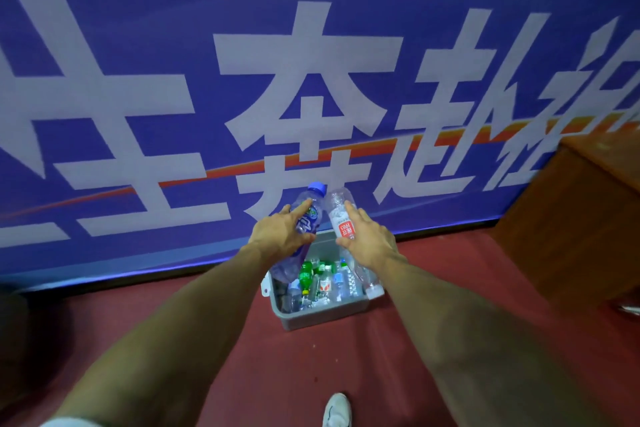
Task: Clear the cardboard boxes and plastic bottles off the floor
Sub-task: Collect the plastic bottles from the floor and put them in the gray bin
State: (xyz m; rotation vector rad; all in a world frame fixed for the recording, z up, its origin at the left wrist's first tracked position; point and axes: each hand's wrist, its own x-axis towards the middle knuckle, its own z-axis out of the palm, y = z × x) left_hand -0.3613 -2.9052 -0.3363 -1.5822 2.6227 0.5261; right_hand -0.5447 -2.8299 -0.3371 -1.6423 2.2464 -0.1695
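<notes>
My left hand [281, 234] grips a clear plastic bottle with a blue cap and blue label [309, 215], its cap pointing up and away. My right hand [369, 239] grips a clear bottle with a red and white label [343, 218], held upside down so its base points up. Both bottles are held side by side just above a grey plastic bin [322, 314] on the red floor. Several empty bottles, some green, lie inside the bin [313, 282]. No cardboard box is in view.
A large blue banner with white characters [311, 80] stands right behind the bin. A brown wooden piece of furniture [575, 218] fills the right side. My white shoe [336, 409] is on the red floor [311, 364] below the bin.
</notes>
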